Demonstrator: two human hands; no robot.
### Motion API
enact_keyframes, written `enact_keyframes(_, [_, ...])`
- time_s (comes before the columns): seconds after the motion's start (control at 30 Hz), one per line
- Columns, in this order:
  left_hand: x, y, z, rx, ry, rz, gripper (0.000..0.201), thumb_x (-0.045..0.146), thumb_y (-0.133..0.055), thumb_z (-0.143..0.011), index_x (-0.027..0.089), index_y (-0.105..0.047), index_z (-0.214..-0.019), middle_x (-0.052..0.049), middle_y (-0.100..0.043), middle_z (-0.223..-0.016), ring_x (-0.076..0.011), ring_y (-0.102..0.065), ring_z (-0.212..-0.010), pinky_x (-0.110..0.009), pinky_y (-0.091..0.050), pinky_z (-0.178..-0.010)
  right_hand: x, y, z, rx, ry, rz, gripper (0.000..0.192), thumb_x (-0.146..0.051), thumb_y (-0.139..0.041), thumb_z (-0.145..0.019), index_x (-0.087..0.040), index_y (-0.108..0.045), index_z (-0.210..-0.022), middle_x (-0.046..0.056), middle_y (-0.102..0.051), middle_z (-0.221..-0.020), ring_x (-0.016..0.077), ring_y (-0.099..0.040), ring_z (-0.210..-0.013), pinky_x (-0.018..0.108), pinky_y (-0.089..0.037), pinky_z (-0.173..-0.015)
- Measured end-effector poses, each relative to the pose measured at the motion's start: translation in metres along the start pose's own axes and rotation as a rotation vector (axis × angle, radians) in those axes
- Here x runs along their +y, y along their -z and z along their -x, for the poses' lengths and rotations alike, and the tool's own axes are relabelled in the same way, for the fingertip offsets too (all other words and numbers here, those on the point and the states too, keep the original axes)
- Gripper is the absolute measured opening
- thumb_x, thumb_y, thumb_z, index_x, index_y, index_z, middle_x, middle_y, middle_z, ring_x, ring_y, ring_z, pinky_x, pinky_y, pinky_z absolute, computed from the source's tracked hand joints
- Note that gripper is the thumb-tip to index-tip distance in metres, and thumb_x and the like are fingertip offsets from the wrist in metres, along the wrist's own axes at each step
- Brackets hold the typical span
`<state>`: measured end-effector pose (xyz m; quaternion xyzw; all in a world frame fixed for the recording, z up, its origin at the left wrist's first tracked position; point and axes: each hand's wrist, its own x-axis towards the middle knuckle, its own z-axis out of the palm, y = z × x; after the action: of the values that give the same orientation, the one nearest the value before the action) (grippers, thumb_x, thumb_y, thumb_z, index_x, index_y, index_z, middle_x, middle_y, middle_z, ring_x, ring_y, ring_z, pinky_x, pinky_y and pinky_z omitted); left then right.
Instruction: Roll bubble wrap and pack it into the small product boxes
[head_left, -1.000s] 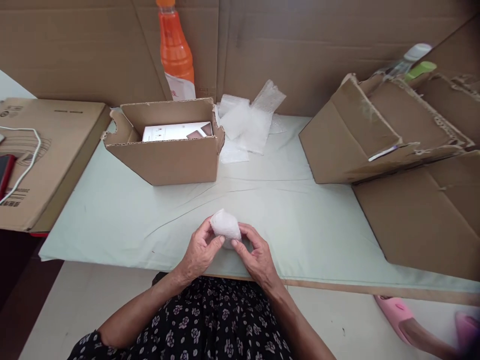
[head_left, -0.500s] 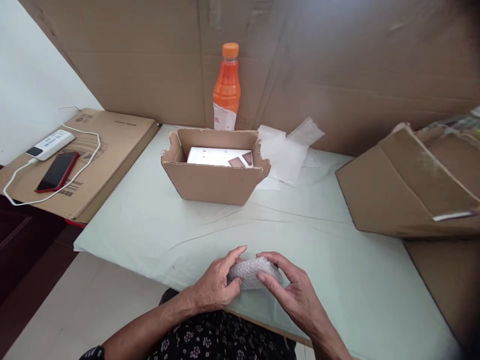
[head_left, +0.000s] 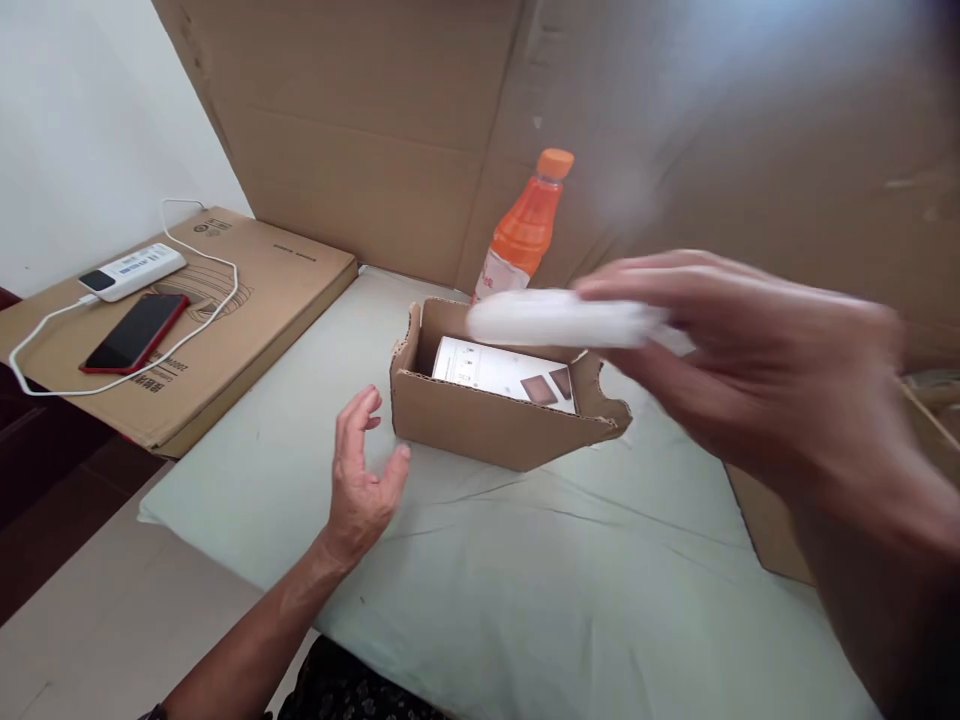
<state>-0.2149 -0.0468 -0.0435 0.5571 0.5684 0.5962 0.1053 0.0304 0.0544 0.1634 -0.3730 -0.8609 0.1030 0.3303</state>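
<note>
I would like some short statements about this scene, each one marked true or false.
1. The right hand holds a white wrapped bundle above the open cardboard box. True.
2. The left hand grips the box. False: it is open, beside the box.
3. The orange bottle lies inside the box. False: it stands behind it.
4. A red phone lies on flat cardboard at the left. True.

right hand (head_left: 757, 370) & white bundle (head_left: 559, 318) motion-blurred; bundle hides box's (head_left: 495, 425) back rim.
</note>
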Motion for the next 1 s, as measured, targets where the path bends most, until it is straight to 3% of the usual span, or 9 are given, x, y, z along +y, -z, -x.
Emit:
enact_keyframes(0.1, [-0.013, -0.015, 0.005, -0.061, 0.027, -0.011, 0.072, 0.018, -0.061, -0.091, 0.027, -0.034, -0.157, -0.016, -0.048, -0.151, -0.0290, -0.054, -0.134, -0.046, -0.052, -0.106, 0.004, -0.057, -0.059, -0.231, 0.228, -0.019, 0.025, -0.018, -0.055, -0.096, -0.024, -0.077, -0.106, -0.001, -0.075, -0.111, 0.0154, -0.070, -0.096, 0.027, -0.054, -0.079])
enact_keyframes(0.2, [-0.019, -0.021, 0.012, -0.099, 0.052, -0.015, 0.072, 0.018, -0.059, -0.092, 0.024, -0.031, -0.158, -0.017, -0.049, -0.150, -0.0292, -0.054, -0.135, -0.046, -0.053, -0.106, 0.019, -0.100, -0.089, -0.474, 0.341, -0.013, 0.032, -0.013, -0.050, -0.094, -0.022, -0.078, -0.108, -0.001, -0.075, -0.112, 0.0135, -0.069, -0.092, 0.027, -0.052, -0.080])
enact_keyframes(0.3, [-0.022, -0.020, 0.015, -0.117, 0.050, -0.023, 0.070, 0.018, -0.057, -0.092, 0.024, -0.032, -0.157, -0.017, -0.051, -0.148, -0.0290, -0.055, -0.135, -0.046, -0.053, -0.106, 0.030, -0.123, -0.100, -0.661, 0.384, 0.026, 0.046, -0.001, -0.048, -0.085, -0.024, -0.077, -0.111, -0.002, -0.075, -0.113, 0.0123, -0.068, -0.093, 0.025, -0.048, -0.079])
enact_keyframes(0.4, [-0.024, -0.018, 0.016, -0.116, 0.043, -0.018, 0.068, 0.018, -0.056, -0.092, 0.024, -0.035, -0.156, -0.016, -0.051, -0.150, -0.0295, -0.053, -0.136, -0.048, -0.051, -0.108, 0.029, -0.132, -0.100, -0.750, 0.386, 0.160, 0.052, 0.004, -0.049, -0.080, -0.024, -0.076, -0.114, 0.001, -0.073, -0.113, 0.0129, -0.065, -0.089, 0.024, -0.042, -0.072])
enact_keyframes(0.6, [-0.024, -0.017, 0.015, -0.121, 0.070, -0.027, 0.067, 0.017, -0.056, -0.092, 0.024, -0.035, -0.155, -0.016, -0.055, -0.146, -0.0283, -0.058, -0.131, -0.045, -0.054, -0.104, 0.013, -0.133, -0.091, -0.574, 0.425, 0.500, 0.037, -0.001, -0.045, -0.091, -0.018, -0.074, -0.107, 0.008, -0.068, -0.113, 0.0150, -0.059, -0.080, 0.028, -0.033, -0.065])
enact_keyframes(0.8, [-0.029, -0.017, 0.016, -0.109, 0.071, -0.035, 0.065, 0.017, -0.057, -0.090, 0.023, -0.040, -0.152, -0.016, -0.057, -0.145, -0.0291, -0.059, -0.130, -0.044, -0.055, -0.101, 0.005, -0.141, -0.092, -0.659, 0.487, 0.589, 0.028, 0.001, -0.051, -0.089, -0.013, -0.074, -0.093, 0.011, -0.071, -0.096, 0.0205, -0.063, -0.087, 0.032, -0.032, -0.067])
enact_keyframes(0.9, [-0.032, -0.016, 0.018, -0.097, 0.101, -0.008, 0.062, 0.019, -0.058, -0.091, 0.024, -0.043, -0.151, -0.015, -0.058, -0.145, -0.0287, -0.060, -0.129, -0.045, -0.055, -0.101, 0.005, -0.120, -0.086, -0.627, 0.465, 0.554, 0.031, 0.004, -0.050, -0.088, -0.015, -0.073, -0.095, 0.009, -0.073, -0.098, 0.0181, -0.064, -0.084, 0.033, -0.037, -0.073])
enact_keyframes(1.0, [-0.033, -0.010, 0.019, -0.088, 0.177, 0.045, 0.059, 0.023, -0.060, -0.092, 0.025, -0.046, -0.149, -0.014, -0.056, -0.148, -0.0286, -0.060, -0.130, -0.047, -0.053, -0.104, 0.013, -0.072, -0.052, -0.322, 0.338, 0.430, 0.028, -0.008, -0.048, -0.097, -0.020, -0.073, -0.100, 0.004, -0.074, -0.111, 0.0175, -0.068, -0.094, 0.035, -0.044, -0.086])
